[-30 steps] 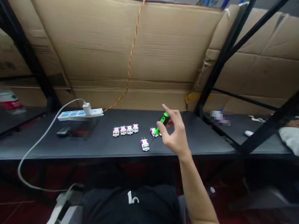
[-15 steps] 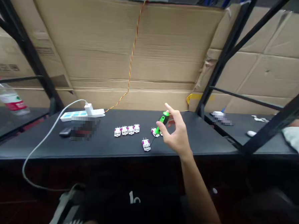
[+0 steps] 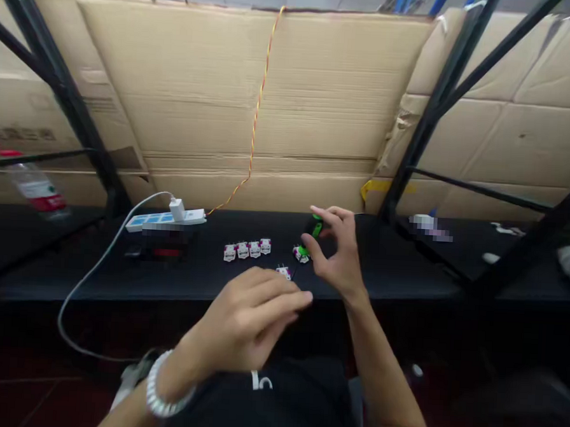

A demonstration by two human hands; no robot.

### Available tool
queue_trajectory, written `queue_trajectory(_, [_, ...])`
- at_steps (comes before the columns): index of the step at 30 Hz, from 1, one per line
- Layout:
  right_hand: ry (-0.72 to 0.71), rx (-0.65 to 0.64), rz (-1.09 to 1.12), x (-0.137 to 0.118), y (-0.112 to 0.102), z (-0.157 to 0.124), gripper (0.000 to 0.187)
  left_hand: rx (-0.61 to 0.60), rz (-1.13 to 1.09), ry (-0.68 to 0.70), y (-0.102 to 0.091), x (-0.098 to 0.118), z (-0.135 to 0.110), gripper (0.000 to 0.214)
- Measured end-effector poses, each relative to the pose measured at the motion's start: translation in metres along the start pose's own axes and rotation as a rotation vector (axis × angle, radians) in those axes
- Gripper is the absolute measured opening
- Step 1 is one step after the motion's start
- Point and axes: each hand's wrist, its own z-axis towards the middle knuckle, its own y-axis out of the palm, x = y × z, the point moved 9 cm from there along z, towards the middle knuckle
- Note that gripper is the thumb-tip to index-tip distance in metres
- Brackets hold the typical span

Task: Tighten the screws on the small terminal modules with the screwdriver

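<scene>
My right hand [image 3: 338, 248] grips a green-and-black screwdriver [image 3: 317, 229] between thumb and fingers, its thin dark shaft slanting down to the left. Just below the shaft's end lies a small white-and-purple part [image 3: 284, 272], partly covered by my left hand [image 3: 253, 314]. The left hand reaches in from the lower left with its fingers stretched out, and nothing shows in it. Behind the screwdriver, another white-and-purple part [image 3: 301, 254] is half hidden. Several like parts [image 3: 248, 250] stand in a row left of both hands.
A white power strip [image 3: 194, 217] with a plugged-in charger and a looping white cable lies at the left. Dark metal posts [image 3: 426, 119] and a cardboard wall [image 3: 200, 94] frame the black table [image 3: 396, 270]. Beyond the left post stands a bottle [image 3: 40, 191].
My left hand has come into view from the lower left, up to the nearest white-and-purple part. My right hand keeps the screwdriver in nearly the same place. The camera view has shifted slightly.
</scene>
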Motion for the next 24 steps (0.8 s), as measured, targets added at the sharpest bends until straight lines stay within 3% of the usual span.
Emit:
queue_trajectory(2, [-0.015, 0.032, -0.015, -0.001, 0.000, 0.000, 0.042, -0.064, -0.042, -0.126, -0.019, -0.027, 0.102, 0.037])
queue_trajectory(3, [-0.021, 0.037, -0.016, -0.002, 0.000, 0.000, 0.042, -0.094, -0.071, -0.196, -0.025, -0.037, 0.138, 0.041])
queue_trajectory(5, [-0.025, 0.015, 0.006, -0.002, 0.003, -0.001, 0.044, -0.157, -0.093, -0.257, -0.027, -0.048, 0.176, 0.045])
queue_trajectory(8, [-0.011, -0.043, 0.077, 0.000, 0.008, -0.001, 0.049, -0.246, -0.178, -0.283, -0.008, -0.061, 0.170, 0.044])
queue_trajectory(11, [0.014, -0.010, 0.060, 0.003, 0.007, -0.002, 0.049, -0.240, -0.267, -0.239, 0.003, -0.068, 0.154, 0.041])
queue_trajectory(14, [0.036, 0.025, 0.017, 0.008, 0.008, -0.002, 0.050, -0.228, -0.260, -0.207, 0.002, -0.069, 0.154, 0.037])
queue_trajectory(19, [0.082, -0.115, 0.252, 0.012, 0.022, -0.005, 0.053, -0.240, -0.190, -0.168, 0.000, -0.060, 0.160, 0.030])
queue_trajectory(24, [0.076, 0.013, 0.053, 0.012, 0.006, -0.003, 0.045, -0.225, -0.165, -0.151, 0.000, -0.058, 0.158, 0.027])
